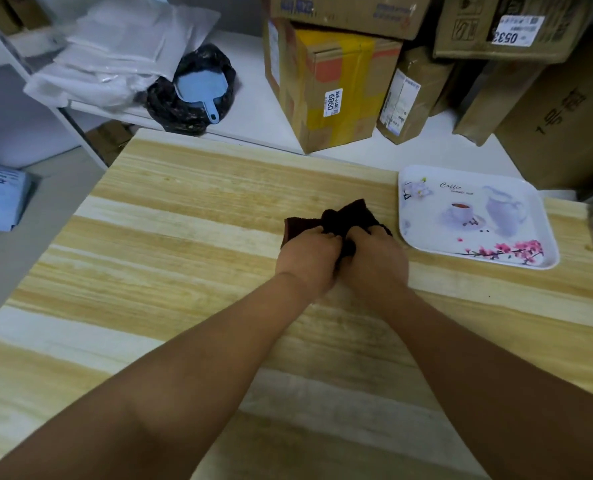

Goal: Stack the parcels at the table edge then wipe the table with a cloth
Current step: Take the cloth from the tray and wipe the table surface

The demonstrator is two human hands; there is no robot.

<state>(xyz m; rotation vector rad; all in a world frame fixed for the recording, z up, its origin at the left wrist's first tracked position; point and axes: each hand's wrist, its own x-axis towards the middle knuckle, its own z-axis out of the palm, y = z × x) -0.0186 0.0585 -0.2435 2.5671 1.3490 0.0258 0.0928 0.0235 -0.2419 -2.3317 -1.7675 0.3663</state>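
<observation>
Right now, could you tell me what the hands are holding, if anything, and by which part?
Both the left hand and the right hand grip the dark cloth at its near edge, bunching it on the wooden table.

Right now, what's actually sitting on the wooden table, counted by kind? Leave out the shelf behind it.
Cloth: 1, dark, gripped by the left hand and right hand
Tray: 1, white, printed with flowers
Parcels: 0 on the table
Total: 2
</observation>
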